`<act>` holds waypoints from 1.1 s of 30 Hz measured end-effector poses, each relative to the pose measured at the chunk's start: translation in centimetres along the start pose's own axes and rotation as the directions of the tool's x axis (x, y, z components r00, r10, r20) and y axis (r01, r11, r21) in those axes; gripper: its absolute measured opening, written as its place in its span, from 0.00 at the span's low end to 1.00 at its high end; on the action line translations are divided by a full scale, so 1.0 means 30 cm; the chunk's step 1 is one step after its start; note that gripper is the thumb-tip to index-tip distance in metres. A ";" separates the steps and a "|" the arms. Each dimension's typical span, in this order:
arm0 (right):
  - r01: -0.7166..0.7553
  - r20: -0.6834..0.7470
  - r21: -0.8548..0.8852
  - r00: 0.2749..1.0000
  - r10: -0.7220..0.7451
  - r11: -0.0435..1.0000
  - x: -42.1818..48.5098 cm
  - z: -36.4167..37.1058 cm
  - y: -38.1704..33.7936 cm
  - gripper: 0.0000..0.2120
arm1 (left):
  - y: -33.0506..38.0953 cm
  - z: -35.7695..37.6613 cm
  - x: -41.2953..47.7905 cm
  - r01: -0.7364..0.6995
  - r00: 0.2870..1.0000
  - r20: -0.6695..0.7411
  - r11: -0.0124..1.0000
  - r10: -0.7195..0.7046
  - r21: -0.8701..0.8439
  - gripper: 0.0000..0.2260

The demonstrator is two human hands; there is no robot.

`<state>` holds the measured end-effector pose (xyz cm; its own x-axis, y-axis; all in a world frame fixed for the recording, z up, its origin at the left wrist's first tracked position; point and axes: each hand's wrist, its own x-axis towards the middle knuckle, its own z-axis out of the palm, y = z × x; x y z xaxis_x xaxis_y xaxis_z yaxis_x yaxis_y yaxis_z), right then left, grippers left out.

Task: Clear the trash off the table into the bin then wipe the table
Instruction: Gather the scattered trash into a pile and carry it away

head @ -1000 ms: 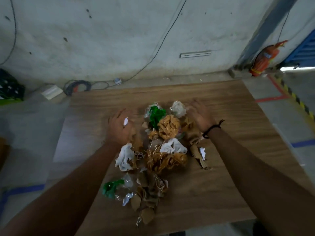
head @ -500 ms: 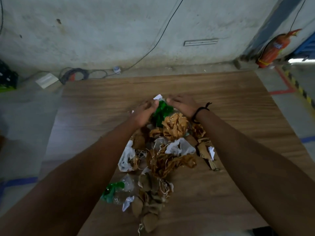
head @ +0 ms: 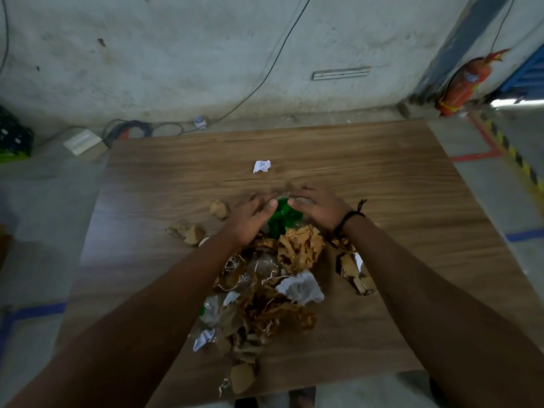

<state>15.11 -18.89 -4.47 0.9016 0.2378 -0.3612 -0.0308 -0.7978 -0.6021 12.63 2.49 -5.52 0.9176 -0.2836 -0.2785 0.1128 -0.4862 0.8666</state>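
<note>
Where the desk [head: 397,178] edge sits nearest, the trash pile [head: 265,304] starts: brown paper, string, clear film, one white wad [head: 300,288]. Forearms run along both sides of it. At its far end, left hand [head: 250,220] and right hand [head: 319,207] rest with fingers extended on a green wrapper [head: 284,216], gripping nothing (left fingertips blurred). Brown scraps [head: 190,233] lie loose to the left. Farther out, a white scrap [head: 261,166] sits alone. Fire extinguisher [head: 465,83] stands far right against the wall.

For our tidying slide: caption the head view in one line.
Left hand and right hand meet over the far end of a trash pile on a table; a white scrap lies beyond.
</note>
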 end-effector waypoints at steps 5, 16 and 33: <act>0.086 -0.196 -0.044 0.976 -0.093 0.995 -0.146 -0.116 0.061 0.31 | -0.041 -0.100 -0.108 -0.113 0.957 -0.229 0.954 0.180 0.278 0.32; 0.090 -0.291 0.050 0.954 -0.072 0.995 -0.321 0.086 0.196 0.35 | -0.251 0.030 -0.403 0.076 0.907 -0.421 0.972 0.024 0.220 0.29; 0.260 -0.298 -0.094 0.914 -0.276 0.961 -0.445 0.080 0.150 0.38 | -0.114 0.064 -0.521 -0.097 0.894 -0.366 0.909 0.258 0.405 0.29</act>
<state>1.90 -24.32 -4.06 0.9610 0.2722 0.0485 0.2451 -0.7571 -0.6055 -2.82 7.01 -4.93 0.9890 -0.0767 0.1263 -0.1407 -0.7491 0.6474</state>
